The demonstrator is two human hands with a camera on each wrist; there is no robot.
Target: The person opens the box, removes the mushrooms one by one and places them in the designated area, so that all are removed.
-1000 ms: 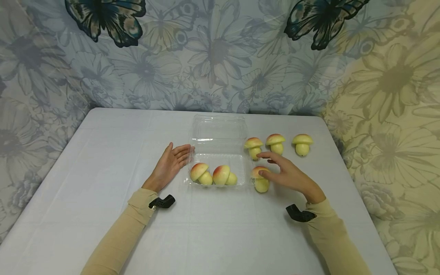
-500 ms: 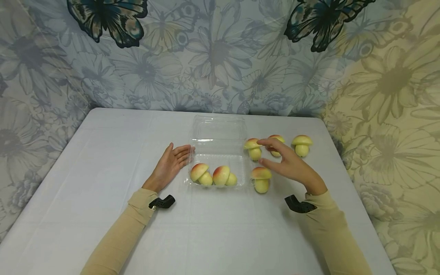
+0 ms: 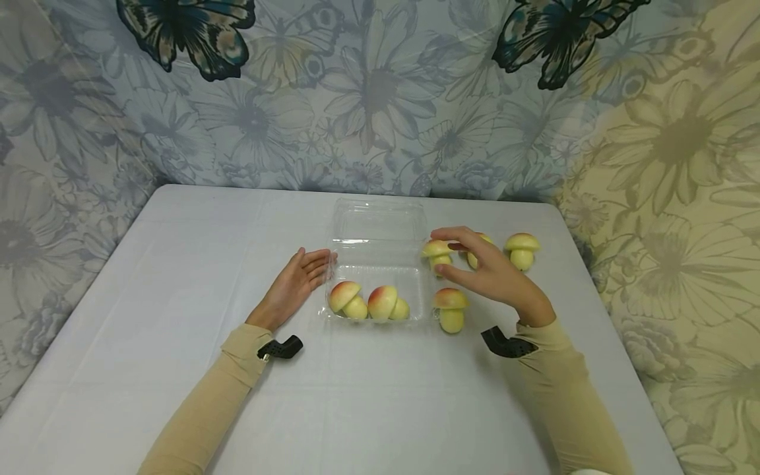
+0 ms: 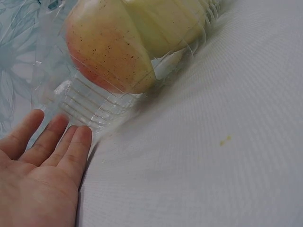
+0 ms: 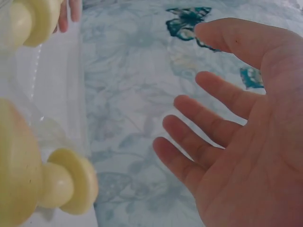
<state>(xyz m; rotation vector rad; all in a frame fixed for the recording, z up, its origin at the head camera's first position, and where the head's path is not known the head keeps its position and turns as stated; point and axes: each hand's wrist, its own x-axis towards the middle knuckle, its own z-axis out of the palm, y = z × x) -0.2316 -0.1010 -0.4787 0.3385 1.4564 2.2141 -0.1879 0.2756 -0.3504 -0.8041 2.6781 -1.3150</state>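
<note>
A clear plastic clamshell box (image 3: pixel 380 257) lies with its lid folded back on the table. Inside its tray, a toy mushroom (image 3: pixel 347 301) and a second toy mushroom (image 3: pixel 388 303) lie on their sides. My left hand (image 3: pixel 291 287) has its fingers straight, the tips at the box's left edge; the left wrist view shows the palm (image 4: pixel 42 189) holding nothing. My right hand (image 3: pixel 489 270) hovers over an upright mushroom (image 3: pixel 437 249) right of the box, thumb and fingers spread around it without a visible grip. The right wrist view shows the palm (image 5: pixel 255 146) bare.
Another mushroom (image 3: pixel 451 310) stands in front of the right hand. One more (image 3: pixel 522 251) stands at the far right, and another (image 3: pixel 473 260) is partly hidden behind the right hand. A patterned wall covering (image 3: pixel 380 99) rises behind the white table (image 3: pixel 237 218).
My right hand has moved away from the front mushroom, back and slightly left to the mushroom beside the box. The left hand and the box stay in place.
</note>
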